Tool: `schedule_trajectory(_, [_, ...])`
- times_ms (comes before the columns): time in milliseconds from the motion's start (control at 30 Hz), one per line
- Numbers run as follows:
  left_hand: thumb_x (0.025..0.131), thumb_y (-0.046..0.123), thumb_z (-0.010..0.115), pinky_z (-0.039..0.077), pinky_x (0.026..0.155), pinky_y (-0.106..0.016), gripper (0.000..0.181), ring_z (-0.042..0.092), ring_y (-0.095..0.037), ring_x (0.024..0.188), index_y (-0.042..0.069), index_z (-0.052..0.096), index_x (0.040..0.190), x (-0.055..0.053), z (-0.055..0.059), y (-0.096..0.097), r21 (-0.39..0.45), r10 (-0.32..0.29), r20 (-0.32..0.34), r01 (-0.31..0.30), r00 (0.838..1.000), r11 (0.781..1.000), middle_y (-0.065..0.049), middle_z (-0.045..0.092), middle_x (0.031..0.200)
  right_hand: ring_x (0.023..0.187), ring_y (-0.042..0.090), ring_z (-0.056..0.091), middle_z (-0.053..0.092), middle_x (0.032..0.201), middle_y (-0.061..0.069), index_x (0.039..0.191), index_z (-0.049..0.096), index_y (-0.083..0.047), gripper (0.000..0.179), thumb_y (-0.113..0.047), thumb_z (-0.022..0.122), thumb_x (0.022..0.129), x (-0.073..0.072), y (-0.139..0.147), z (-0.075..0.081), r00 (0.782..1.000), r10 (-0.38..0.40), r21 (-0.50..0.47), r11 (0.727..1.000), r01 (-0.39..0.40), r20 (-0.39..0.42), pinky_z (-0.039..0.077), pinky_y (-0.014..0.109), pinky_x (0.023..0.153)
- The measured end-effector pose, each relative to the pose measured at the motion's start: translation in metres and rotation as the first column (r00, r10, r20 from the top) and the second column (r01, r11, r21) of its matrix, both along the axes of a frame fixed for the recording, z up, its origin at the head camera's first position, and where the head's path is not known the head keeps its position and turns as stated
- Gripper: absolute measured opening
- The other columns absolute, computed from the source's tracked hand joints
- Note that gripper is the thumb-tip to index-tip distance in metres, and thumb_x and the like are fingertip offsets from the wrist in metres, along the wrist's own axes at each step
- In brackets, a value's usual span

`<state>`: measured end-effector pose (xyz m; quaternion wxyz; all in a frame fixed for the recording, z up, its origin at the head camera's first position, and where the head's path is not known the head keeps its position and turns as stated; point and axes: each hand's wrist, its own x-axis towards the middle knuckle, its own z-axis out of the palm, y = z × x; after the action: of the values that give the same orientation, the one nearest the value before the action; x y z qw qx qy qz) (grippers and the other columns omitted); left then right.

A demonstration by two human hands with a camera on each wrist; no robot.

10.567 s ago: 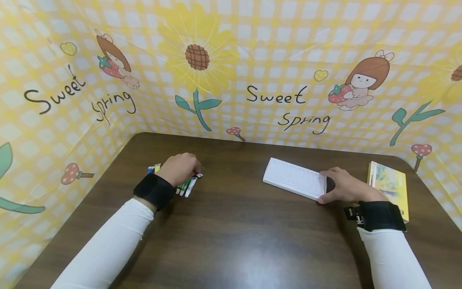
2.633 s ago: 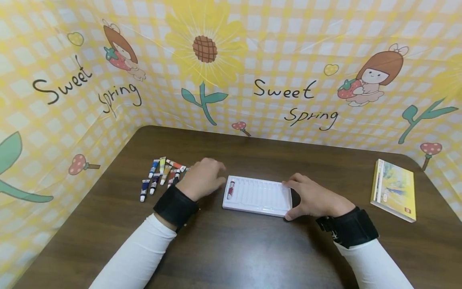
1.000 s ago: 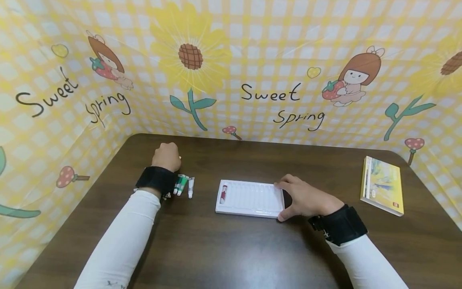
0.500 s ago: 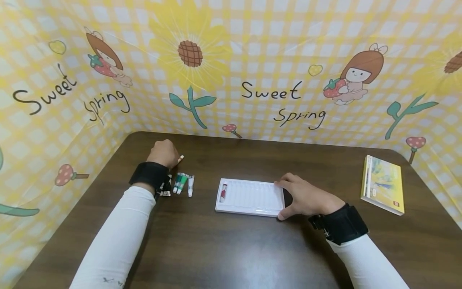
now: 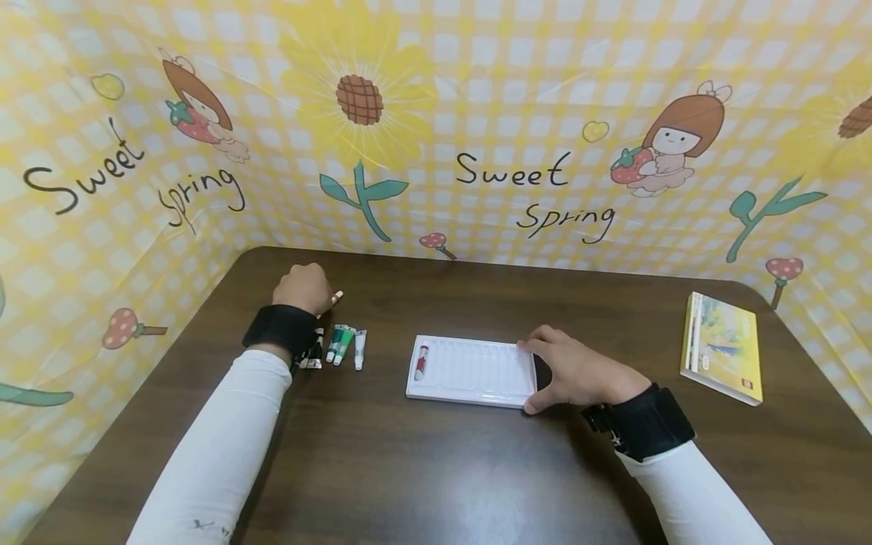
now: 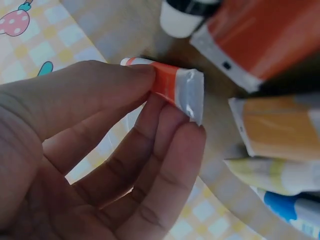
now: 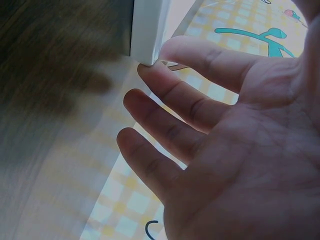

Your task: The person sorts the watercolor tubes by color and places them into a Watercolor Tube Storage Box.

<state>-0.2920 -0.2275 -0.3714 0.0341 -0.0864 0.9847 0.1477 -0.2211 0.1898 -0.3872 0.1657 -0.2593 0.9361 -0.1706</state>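
Note:
My left hand (image 5: 303, 289) is at the table's far left, pinching an orange-red paint tube (image 6: 165, 80) between thumb and fingers. In the head view only that tube's white tip pokes out past the hand. Near the middle of the table lies a shallow white tray (image 5: 477, 371) with a row of slots. One dark red paint tube (image 5: 421, 363) fills its leftmost slot. My right hand (image 5: 579, 371) grips the tray's right end, thumb at the near corner and fingers at the far one; the right wrist view shows the fingertips against the white edge.
Green tubes (image 5: 343, 346) and a white tube (image 5: 360, 350) lie right of my left wrist. Close by the left hand are a red-brown tube (image 6: 270, 35), an ochre tube (image 6: 280, 125) and several more. A yellow box (image 5: 725, 348) stands far right. Patterned cloth surrounds the table.
The tray has come left from the right side to the middle and gained a dark red tube. My left hand has gone from beside it to the far left and now pinches the orange-red tube.

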Motion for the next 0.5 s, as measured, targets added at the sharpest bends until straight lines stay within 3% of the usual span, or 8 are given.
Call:
schedule_trajectory(267, [0.101, 0.015, 0.066, 0.059, 0.082, -0.060, 0.025, 0.070, -0.052, 0.095, -0.009, 0.074, 0.099, -0.0001, -0.0009, 0.0012, -0.027, -0.067, -0.056, 0.066, 0.996, 0.997, -0.035, 0.071, 0.108, 0.133, 0.038, 0.051, 0.047, 0.153, 0.021, 0.152, 0.052, -0.002, 0.090, -0.038, 0.092, 0.080, 0.0019, 0.0001, -0.0015, 1.000, 0.004, -0.004, 1.000, -0.004, -0.003, 0.048, 0.057, 0.110])
schedule_trajectory(500, [0.100, 0.008, 0.062, 0.059, 0.078, -0.058, 0.019, 0.071, -0.051, 0.095, -0.008, 0.072, 0.100, -0.0018, -0.0036, 0.0037, -0.022, -0.091, -0.078, 0.089, 0.993, 0.996, -0.033, 0.070, 0.105, 0.133, 0.038, 0.051, 0.047, 0.153, 0.021, 0.152, 0.052, -0.002, 0.090, -0.038, 0.092, 0.080, 0.0009, 0.0000, -0.0005, 1.000, 0.005, 0.003, 1.000, -0.005, -0.006, 0.048, 0.057, 0.110])
